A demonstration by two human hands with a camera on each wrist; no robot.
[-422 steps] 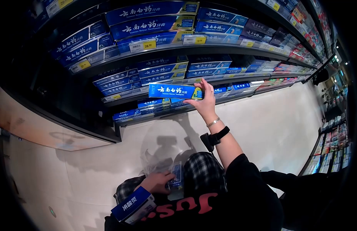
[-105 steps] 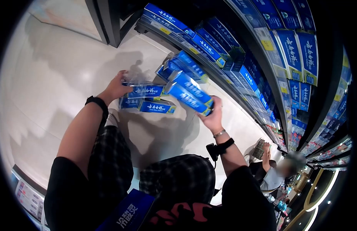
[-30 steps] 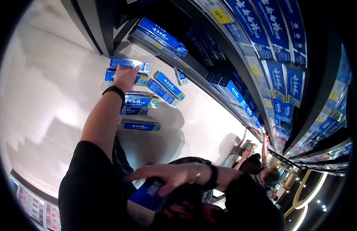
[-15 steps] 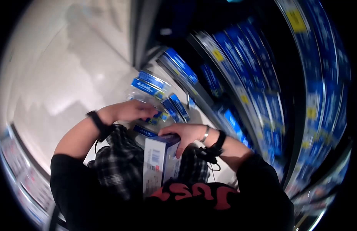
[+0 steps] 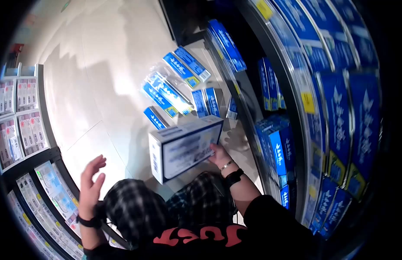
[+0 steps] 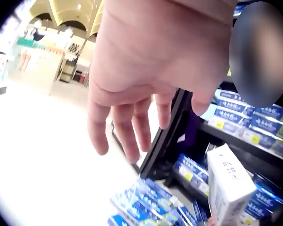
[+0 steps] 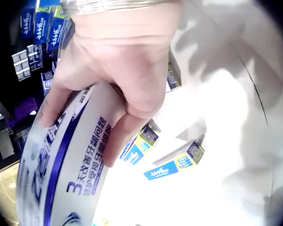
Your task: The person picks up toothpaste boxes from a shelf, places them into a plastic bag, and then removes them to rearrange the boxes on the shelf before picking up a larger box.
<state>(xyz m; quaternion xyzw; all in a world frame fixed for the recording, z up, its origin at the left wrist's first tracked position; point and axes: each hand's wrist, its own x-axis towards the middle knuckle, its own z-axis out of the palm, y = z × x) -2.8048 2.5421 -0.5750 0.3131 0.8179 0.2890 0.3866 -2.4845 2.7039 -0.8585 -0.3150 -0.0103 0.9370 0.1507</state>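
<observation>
My right hand point(image 5: 215, 152) grips the lower right end of a large white-and-blue carton point(image 5: 183, 148), held above my knees. In the right wrist view the fingers point(image 7: 128, 123) curl round the carton point(image 7: 68, 165), its blue print facing up. My left hand point(image 5: 93, 172) is lifted at the left with fingers spread, holding nothing; the left wrist view shows the bare left hand point(image 6: 132, 129) with the carton point(image 6: 228, 184) beyond it. Several blue toothpaste boxes point(image 5: 175, 89) lie on the pale floor in front of me, some in clear wrap.
A dark shelf unit point(image 5: 296, 112) packed with blue toothpaste boxes and yellow price tags runs along the right. A second shelf point(image 5: 32, 143) with pale packets curves along the left by my left hand. Bare pale floor point(image 5: 92, 78) lies between them.
My left hand has left the boxes on the floor and swung out to the left, open. The right hand now holds the carton alone, turned on its side and further forward.
</observation>
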